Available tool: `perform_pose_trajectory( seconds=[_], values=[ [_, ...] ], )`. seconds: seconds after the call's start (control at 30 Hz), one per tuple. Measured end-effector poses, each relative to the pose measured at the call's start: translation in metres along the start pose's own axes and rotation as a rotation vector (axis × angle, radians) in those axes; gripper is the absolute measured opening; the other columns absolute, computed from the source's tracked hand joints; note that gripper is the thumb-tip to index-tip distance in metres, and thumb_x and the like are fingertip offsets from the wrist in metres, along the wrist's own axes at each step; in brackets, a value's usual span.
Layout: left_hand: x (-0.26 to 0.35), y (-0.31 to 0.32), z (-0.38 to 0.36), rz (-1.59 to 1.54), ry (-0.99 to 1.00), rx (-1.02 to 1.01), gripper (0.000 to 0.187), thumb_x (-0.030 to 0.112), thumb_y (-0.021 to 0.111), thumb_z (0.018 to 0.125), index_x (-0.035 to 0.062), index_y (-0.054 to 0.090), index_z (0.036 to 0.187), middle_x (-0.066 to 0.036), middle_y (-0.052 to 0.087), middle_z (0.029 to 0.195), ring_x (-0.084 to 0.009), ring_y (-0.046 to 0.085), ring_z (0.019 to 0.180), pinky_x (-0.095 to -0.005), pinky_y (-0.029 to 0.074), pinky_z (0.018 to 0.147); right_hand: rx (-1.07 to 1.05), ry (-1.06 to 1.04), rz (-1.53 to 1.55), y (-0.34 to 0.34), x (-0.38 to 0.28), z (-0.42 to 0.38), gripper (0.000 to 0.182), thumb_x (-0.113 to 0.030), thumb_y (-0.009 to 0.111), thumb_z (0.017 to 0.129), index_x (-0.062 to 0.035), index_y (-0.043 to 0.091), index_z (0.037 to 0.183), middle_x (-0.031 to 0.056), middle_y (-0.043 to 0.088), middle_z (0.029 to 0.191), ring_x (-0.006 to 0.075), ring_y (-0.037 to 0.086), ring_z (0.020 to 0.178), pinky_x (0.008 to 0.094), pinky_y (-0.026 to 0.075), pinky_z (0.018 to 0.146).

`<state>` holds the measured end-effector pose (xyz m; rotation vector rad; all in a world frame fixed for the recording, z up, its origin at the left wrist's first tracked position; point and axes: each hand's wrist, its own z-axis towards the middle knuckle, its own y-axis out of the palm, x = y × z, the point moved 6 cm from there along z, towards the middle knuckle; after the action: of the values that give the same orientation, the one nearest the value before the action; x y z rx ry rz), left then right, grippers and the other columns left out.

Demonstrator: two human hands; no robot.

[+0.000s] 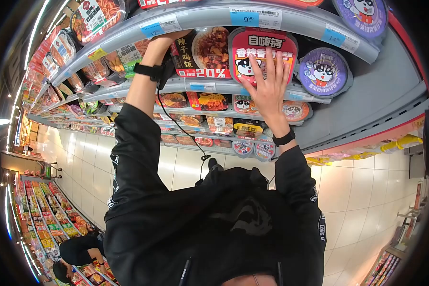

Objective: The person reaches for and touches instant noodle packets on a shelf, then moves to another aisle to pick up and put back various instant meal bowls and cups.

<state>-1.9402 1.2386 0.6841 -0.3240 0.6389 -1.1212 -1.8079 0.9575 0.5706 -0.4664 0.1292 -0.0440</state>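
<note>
On the shelf in front of me, my right hand (pixel 268 88) lies with its fingers spread over the front of a red instant rice pack (pixel 250 43) with a cartoon dog on it. Left of that pack stands a dark boxed chicken rice meal (pixel 202 52) with a "20%" mark. My left hand (pixel 174 35) reaches in behind the price rail (pixel 200 21) above that box; its fingers are hidden, so what it touches cannot be seen. A purple round-lidded tub (pixel 323 71) is to the right of my right hand.
More packaged meals (pixel 97 19) line the curved shelves to the left, and lower shelves hold boxes and tubs (pixel 243 148). A cable (pixel 176 121) hangs from my left wrist. Behind, at lower left, a person in black (pixel 81 250) bends by a snack shelf (pixel 47 214). Tiled floor (pixel 357 190) lies below.
</note>
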Motion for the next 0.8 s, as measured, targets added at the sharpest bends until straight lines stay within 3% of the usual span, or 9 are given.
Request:
perform_pose_trajectory(
  seconds=[0.17, 0.23, 0.33, 0.43, 0.47, 0.5, 0.53, 0.8],
  values=[
    [0.031, -0.019, 0.002, -0.022, -0.127, -0.111, 0.041, 0.038, 0.065, 0.092, 0.008, 0.065, 0.12, -0.017, 0.067, 0.114, -0.0366, 0.062, 0.105, -0.0459, 0.048, 0.09, 0.006, -0.012, -0.011, 0.002, 0.001, 0.001, 0.063, -0.043, 0.071, 0.086, -0.0226, 0.052, 0.143, 0.0142, 0.037, 0.155, 0.0372, 0.03, 0.144, 0.0542, 0.021, 0.117],
    [0.039, -0.021, 0.003, -0.139, -0.214, -0.188, 0.05, 0.045, 0.065, 0.092, 0.0085, 0.062, 0.126, -0.017, 0.066, 0.12, -0.0369, 0.06, 0.111, -0.0457, 0.048, 0.093, 0.002, -0.021, -0.011, 0.002, 0.0, 0.0, 0.063, -0.043, 0.071, 0.086, -0.0224, 0.053, 0.142, 0.0142, 0.037, 0.154, 0.0371, 0.03, 0.144, 0.0541, 0.021, 0.117],
    [0.068, -0.026, 0.009, -0.028, -0.126, -0.277, 0.066, 0.06, 0.066, 0.087, 0.0094, 0.06, 0.129, -0.016, 0.065, 0.122, -0.038, 0.061, 0.111, -0.0448, 0.048, 0.093, 0.036, -0.012, 0.013, -0.002, -0.002, 0.001, 0.059, -0.04, 0.071, 0.087, -0.0212, 0.055, 0.141, 0.0147, 0.039, 0.154, 0.0368, 0.03, 0.144, 0.054, 0.022, 0.117],
    [0.065, -0.023, 0.005, -0.026, -0.121, -0.363, 0.063, 0.058, 0.065, 0.088, 0.0111, 0.06, 0.13, -0.014, 0.065, 0.121, -0.0384, 0.062, 0.108, -0.0441, 0.049, 0.092, 0.048, -0.011, 0.047, -0.005, -0.001, 0.001, 0.059, -0.038, 0.072, 0.087, -0.0189, 0.055, 0.141, 0.0148, 0.039, 0.154, 0.0363, 0.031, 0.144, 0.054, 0.023, 0.117],
    [0.073, -0.03, 0.008, -0.068, -0.043, -0.218, 0.055, 0.053, 0.063, 0.092, 0.0108, 0.061, 0.127, -0.016, 0.066, 0.119, -0.0377, 0.062, 0.105, -0.0442, 0.049, 0.089, 0.058, -0.016, 0.071, -0.007, -0.002, 0.0, 0.058, -0.035, 0.073, 0.087, -0.0163, 0.056, 0.139, 0.0152, 0.039, 0.153, 0.0359, 0.032, 0.144, 0.0541, 0.023, 0.116],
    [0.082, -0.039, 0.014, -0.065, -0.048, -0.215, 0.055, 0.053, 0.063, 0.092, 0.0108, 0.061, 0.127, -0.016, 0.066, 0.119, -0.0377, 0.062, 0.105, -0.0442, 0.049, 0.089, 0.057, -0.022, 0.074, -0.007, -0.002, -0.002, 0.058, -0.035, 0.073, 0.087, -0.0163, 0.056, 0.139, 0.0152, 0.039, 0.153, 0.0359, 0.032, 0.144, 0.0541, 0.023, 0.116],
    [0.088, -0.048, 0.022, -0.22, -0.151, -0.25, 0.051, 0.038, 0.067, 0.09, 0.006, 0.058, 0.129, -0.019, 0.062, 0.123, -0.0382, 0.058, 0.112, -0.0445, 0.045, 0.096, 0.054, -0.015, 0.082, -0.007, -0.002, -0.004, 0.057, -0.034, 0.073, 0.087, -0.0157, 0.057, 0.139, 0.0152, 0.04, 0.153, 0.036, 0.032, 0.144, 0.0542, 0.023, 0.116],
    [0.09, -0.06, 0.025, -0.332, -0.222, -0.156, 0.05, 0.036, 0.073, 0.087, 0.0038, 0.061, 0.122, -0.019, 0.063, 0.114, -0.0363, 0.059, 0.106, -0.0439, 0.045, 0.093, 0.052, -0.019, 0.112, -0.009, -0.002, -0.006, 0.054, -0.029, 0.073, 0.088, -0.0144, 0.058, 0.137, 0.0153, 0.042, 0.152, 0.0359, 0.033, 0.143, 0.0545, 0.024, 0.116]
  ],
)
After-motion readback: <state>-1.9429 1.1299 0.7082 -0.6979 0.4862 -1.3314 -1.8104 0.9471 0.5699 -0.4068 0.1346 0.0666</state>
